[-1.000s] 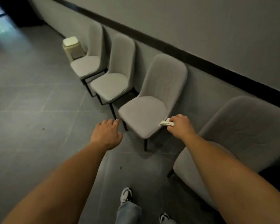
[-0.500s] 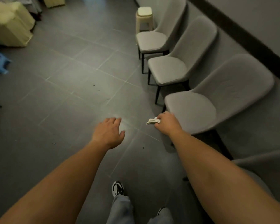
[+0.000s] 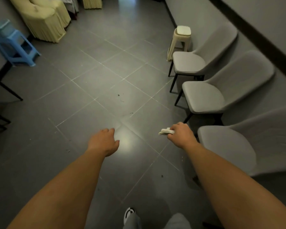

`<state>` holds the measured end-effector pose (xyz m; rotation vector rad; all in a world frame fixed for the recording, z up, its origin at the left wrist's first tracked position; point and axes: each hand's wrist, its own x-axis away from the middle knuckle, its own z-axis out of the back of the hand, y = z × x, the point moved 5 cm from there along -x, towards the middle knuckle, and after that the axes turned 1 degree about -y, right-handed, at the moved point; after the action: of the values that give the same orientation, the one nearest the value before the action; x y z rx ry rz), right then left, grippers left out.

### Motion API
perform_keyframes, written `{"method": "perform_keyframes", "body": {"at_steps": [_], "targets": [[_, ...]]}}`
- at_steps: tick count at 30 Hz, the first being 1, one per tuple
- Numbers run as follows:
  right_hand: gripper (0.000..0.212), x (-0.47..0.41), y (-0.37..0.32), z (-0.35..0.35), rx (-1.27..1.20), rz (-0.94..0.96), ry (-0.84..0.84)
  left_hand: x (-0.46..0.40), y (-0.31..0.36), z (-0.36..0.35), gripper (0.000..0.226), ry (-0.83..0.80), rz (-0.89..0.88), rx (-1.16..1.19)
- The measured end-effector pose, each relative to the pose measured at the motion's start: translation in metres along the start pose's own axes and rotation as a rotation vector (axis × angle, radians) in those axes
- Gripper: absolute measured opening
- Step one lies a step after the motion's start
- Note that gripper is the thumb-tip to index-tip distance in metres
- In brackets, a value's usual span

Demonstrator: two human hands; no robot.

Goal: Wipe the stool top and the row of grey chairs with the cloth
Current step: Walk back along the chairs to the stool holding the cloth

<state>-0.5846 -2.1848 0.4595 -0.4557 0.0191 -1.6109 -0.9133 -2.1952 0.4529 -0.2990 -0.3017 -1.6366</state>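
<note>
Three grey chairs stand in a row along the right wall: the nearest (image 3: pixel 228 149), the middle one (image 3: pixel 203 98) and the far one (image 3: pixel 187 61). Beyond the far chair stands a cream plastic stool (image 3: pixel 182 31). My right hand (image 3: pixel 180 136) is shut on a small folded white cloth (image 3: pixel 164 131), held in the air just left of the nearest chair's seat, not touching it. My left hand (image 3: pixel 104 141) hangs over the floor, palm down, fingers loosely apart and holding nothing.
Grey tiled floor (image 3: pixel 106 90) stretches ahead with a few dark specks. Blue plastic stools (image 3: pixel 15 47) and cream-covered chairs (image 3: pixel 43 19) stand at the far left. A dark chair leg (image 3: pixel 8 92) shows at the left edge. My shoe (image 3: pixel 129 214) is at the bottom.
The view has swung left, away from the wall and chairs toward the open floor. My right hand with the cloth has come off the chair seat edge. The left hand keeps its pose.
</note>
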Motion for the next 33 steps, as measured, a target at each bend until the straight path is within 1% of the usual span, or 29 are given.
{"method": "perform_keyframes", "body": {"at_steps": [6,9,13,16,19,24,29,33], "targets": [[0.032,-0.078,0.009,0.030,0.010,-0.012,-0.008,-0.080,0.032,0.020,0.061,-0.019,-0.067,0.003],[0.033,-0.128,0.025,0.047,0.022,-0.008,-0.006,-0.128,0.051,0.042,0.060,0.020,-0.091,0.013],[0.032,-0.208,0.046,0.072,-0.010,0.013,-0.004,-0.197,0.066,0.082,0.060,0.062,-0.024,-0.004],[0.032,-0.263,0.054,0.090,-0.004,0.049,-0.046,-0.244,0.078,0.110,0.060,0.057,0.027,0.002],[0.032,-0.320,0.057,0.113,0.049,0.093,-0.096,-0.291,0.098,0.135,0.062,0.090,0.057,0.009],[0.030,-0.401,0.049,0.134,0.033,0.104,-0.123,-0.358,0.133,0.167,0.063,0.108,-0.030,-0.007],[0.030,-0.479,0.025,0.141,0.044,0.126,-0.128,-0.448,0.116,0.201,0.061,0.091,-0.003,0.029],[0.031,-0.550,0.009,0.154,0.043,0.069,-0.119,-0.536,0.092,0.232,0.062,0.113,-0.025,0.053]]}}
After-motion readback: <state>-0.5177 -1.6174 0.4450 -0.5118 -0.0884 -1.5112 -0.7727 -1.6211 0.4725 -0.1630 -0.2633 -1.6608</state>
